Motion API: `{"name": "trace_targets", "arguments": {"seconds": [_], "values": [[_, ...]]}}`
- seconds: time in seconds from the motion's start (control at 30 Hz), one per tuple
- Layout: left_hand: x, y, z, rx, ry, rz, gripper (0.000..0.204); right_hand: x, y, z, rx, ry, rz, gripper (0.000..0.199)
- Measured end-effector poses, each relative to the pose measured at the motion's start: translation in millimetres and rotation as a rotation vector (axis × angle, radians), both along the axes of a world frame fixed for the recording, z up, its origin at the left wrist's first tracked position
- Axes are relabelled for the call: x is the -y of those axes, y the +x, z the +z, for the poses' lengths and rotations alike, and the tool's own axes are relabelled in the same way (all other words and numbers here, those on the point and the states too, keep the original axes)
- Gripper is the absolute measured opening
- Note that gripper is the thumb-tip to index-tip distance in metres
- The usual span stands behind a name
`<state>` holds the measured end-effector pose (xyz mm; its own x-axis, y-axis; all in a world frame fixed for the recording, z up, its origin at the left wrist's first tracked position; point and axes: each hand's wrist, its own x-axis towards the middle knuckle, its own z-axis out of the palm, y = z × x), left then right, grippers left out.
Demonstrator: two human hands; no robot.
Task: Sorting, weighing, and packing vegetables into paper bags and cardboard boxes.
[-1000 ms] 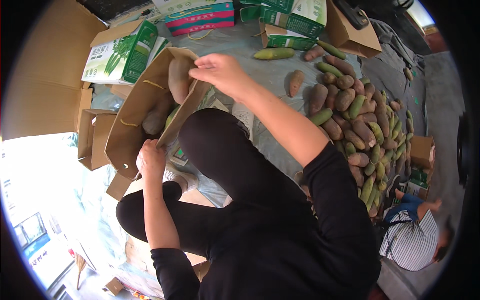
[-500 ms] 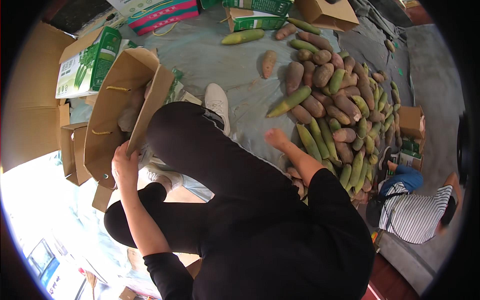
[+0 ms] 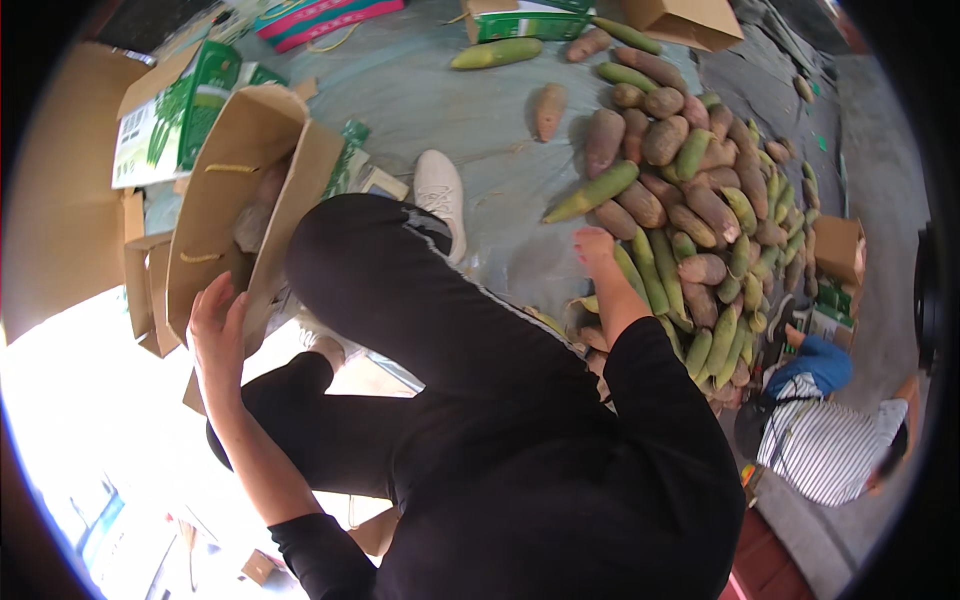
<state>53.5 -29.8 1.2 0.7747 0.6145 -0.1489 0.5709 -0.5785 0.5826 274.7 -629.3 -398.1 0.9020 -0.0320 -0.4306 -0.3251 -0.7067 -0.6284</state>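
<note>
I am crouched over the floor, my black trouser leg and white shoe (image 3: 441, 195) in the middle of the view. My left hand (image 3: 217, 330) rests flat with fingers apart on the near flap of an open brown cardboard box (image 3: 215, 190) that holds a few brown tubers. My right hand (image 3: 594, 246) reaches down to the near edge of a pile of brown sweet potatoes and green cucumber-like vegetables (image 3: 690, 210); its fingers are curled onto one vegetable, and whether it grips it is not clear.
Green and white cartons (image 3: 165, 125) and a pink box (image 3: 320, 18) lie at the back left. More brown boxes (image 3: 690, 18) stand behind the pile. Another person in a striped shirt (image 3: 835, 455) crouches at the right beside a small box (image 3: 838, 250).
My right hand left the open box, swung right and came down onto the vegetable pile. My left hand stays on the box flap. The view has tilted toward the pile.
</note>
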Motion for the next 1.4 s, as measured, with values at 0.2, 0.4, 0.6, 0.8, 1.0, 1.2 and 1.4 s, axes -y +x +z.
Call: {"name": "trace_targets", "arguments": {"seconds": [0.2, 0.4, 0.6, 0.8, 1.0, 1.2, 1.4], "values": [[-18, -52, 39, -0.196, 0.213, 0.038, 0.032, -152, 32, 72, -0.383, 0.283, -0.711, 0.035], [-22, -62, 32, -0.223, 0.153, 0.196, 0.030, -155, 56, 52, -0.280, 0.158, -0.894, 0.051], [-24, -72, 28, -0.200, 0.254, 0.188, 0.027, -165, 54, 57, -0.304, 0.137, -0.868, 0.039], [-30, -69, 24, -0.158, 0.197, 0.204, 0.026, -119, 46, 75, -0.524, 0.466, -0.751, 0.027], [-29, -75, 27, -0.146, 0.151, 0.212, 0.026, -123, 4, 106, -0.630, 0.434, -0.541, 0.037], [-27, -81, 31, -0.199, 0.093, 0.216, 0.021, -165, -5, 166, -0.450, 0.359, -0.096, 0.035], [-26, -86, 37, -0.227, -0.033, 0.209, 0.019, -267, 27, 290, -0.254, 0.439, 0.310, 0.049]]}}
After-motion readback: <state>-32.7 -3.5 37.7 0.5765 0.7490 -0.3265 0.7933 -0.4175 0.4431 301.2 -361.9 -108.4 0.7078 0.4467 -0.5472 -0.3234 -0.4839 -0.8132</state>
